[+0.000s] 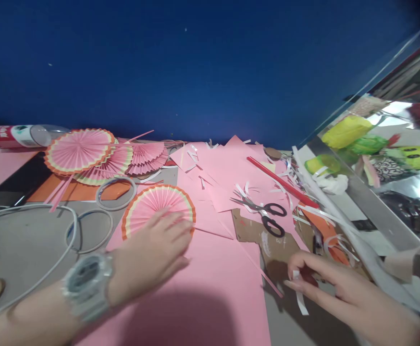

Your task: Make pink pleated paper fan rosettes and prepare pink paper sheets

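My left hand (154, 254), with a watch (89, 278) on its wrist, lies with fingers stretched over a round pleated pink paper fan (155, 204). The fan has an orange and cream rim and rests on pink paper (195, 293). On the right, my right hand (328, 283) is closed in a pinch on a short white strip (301, 303), which hangs below the fingers over brown cardboard (249, 226). Black-handled scissors (260, 209) lie with blades apart beyond that hand. My left palm hides the fan's lower part.
Several finished-looking pleated fans (80, 151) are piled at the back left, near a plastic bottle (15, 136). Tape rings (116, 193) and a white cable (66, 250) lie at left. A red strip (282, 181) and paper scraps lie at right, beside a metal ledge (372, 202). A blue wall (195, 72) stands behind.
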Action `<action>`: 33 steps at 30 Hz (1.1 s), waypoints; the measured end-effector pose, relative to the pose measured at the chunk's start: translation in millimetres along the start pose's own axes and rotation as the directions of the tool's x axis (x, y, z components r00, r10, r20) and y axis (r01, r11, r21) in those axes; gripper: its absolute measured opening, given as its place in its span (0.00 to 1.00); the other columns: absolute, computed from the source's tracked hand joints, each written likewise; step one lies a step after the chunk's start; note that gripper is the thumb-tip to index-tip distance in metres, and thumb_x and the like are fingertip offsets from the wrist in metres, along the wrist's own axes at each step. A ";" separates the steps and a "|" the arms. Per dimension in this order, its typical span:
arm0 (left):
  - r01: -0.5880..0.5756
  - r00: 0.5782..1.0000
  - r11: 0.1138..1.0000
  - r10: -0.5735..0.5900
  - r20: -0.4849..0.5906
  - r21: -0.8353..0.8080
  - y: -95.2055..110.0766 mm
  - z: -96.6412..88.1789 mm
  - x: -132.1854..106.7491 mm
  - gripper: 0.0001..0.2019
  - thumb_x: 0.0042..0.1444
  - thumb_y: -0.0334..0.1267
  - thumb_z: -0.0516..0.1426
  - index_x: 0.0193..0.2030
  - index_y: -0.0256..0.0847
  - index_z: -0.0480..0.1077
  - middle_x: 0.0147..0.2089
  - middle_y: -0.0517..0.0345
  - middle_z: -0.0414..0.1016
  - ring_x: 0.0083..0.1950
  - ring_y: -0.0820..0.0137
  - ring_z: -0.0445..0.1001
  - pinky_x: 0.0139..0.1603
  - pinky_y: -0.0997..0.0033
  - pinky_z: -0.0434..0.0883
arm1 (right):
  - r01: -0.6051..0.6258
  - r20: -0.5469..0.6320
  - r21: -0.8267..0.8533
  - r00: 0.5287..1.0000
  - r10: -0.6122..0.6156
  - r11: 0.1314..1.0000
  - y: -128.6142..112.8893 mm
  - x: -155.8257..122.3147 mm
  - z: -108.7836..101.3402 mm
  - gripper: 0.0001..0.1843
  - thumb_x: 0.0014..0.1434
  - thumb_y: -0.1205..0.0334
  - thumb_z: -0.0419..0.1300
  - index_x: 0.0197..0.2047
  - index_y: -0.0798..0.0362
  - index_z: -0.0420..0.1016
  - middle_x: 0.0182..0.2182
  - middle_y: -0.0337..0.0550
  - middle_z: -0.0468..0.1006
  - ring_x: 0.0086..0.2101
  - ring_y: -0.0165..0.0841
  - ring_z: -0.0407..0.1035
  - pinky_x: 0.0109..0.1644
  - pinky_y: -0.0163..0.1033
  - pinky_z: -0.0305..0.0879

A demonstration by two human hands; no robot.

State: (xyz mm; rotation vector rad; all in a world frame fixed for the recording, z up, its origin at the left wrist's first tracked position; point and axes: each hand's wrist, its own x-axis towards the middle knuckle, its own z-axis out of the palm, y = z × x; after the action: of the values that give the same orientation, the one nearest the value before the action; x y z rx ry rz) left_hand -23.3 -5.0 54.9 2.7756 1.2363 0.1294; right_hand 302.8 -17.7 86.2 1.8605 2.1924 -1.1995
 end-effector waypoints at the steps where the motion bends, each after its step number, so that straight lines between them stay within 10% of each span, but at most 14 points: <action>1: -0.031 0.999 1.000 0.031 0.022 -0.003 12.5 4.3 11.9 0.15 0.60 0.44 0.50 0.49 0.39 0.68 0.56 0.52 0.68 0.57 0.59 0.63 0.59 0.52 0.56 | 0.022 0.005 -0.006 1.000 -0.022 1.000 -7.7 3.7 -1.6 0.12 0.58 0.49 0.49 0.30 0.47 0.65 0.26 0.39 0.72 0.28 0.35 0.66 0.33 0.38 0.61; 11: -0.334 0.934 0.941 0.322 -0.155 -0.057 109.8 68.4 74.0 0.11 0.61 0.35 0.48 0.37 0.41 0.71 0.47 0.55 0.71 0.50 0.64 0.65 0.45 0.62 0.63 | 0.242 -0.022 0.129 0.970 -0.241 0.962 -21.2 11.5 -16.9 0.06 0.55 0.56 0.57 0.30 0.48 0.68 0.26 0.37 0.69 0.27 0.30 0.63 0.30 0.33 0.61; 20: -0.448 0.865 0.891 0.410 -0.290 -0.075 107.4 57.0 50.5 0.07 0.57 0.30 0.52 0.28 0.39 0.67 0.32 0.57 0.67 0.35 0.69 0.65 0.35 0.66 0.59 | 0.256 -0.016 0.251 0.965 -0.260 0.934 -26.5 25.8 -19.6 0.09 0.56 0.53 0.56 0.31 0.49 0.65 0.26 0.38 0.67 0.27 0.30 0.62 0.28 0.34 0.60; 26: -0.360 0.932 0.925 0.351 -0.092 -0.123 91.4 44.6 14.5 0.07 0.54 0.38 0.56 0.27 0.40 0.65 0.25 0.60 0.62 0.28 0.69 0.62 0.27 0.68 0.56 | 0.310 -0.156 0.366 0.950 -0.270 0.878 -16.0 42.8 -12.8 0.10 0.56 0.53 0.57 0.30 0.50 0.65 0.27 0.39 0.64 0.28 0.30 0.61 0.28 0.33 0.60; 33: 0.110 0.985 0.993 -0.103 0.135 -0.047 76.4 26.1 34.8 0.19 0.52 0.52 0.53 0.34 0.35 0.69 0.34 0.50 0.69 0.35 0.61 0.67 0.35 0.58 0.62 | 0.294 -0.178 0.449 0.955 -0.239 0.843 -17.6 50.7 -1.2 0.09 0.58 0.55 0.56 0.31 0.49 0.65 0.27 0.37 0.64 0.28 0.29 0.60 0.30 0.32 0.59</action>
State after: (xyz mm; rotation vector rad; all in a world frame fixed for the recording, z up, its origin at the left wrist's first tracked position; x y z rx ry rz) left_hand 59.2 -31.5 39.9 2.6180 1.3229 -0.0296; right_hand 273.8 25.2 72.1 1.8460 2.4554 -1.8740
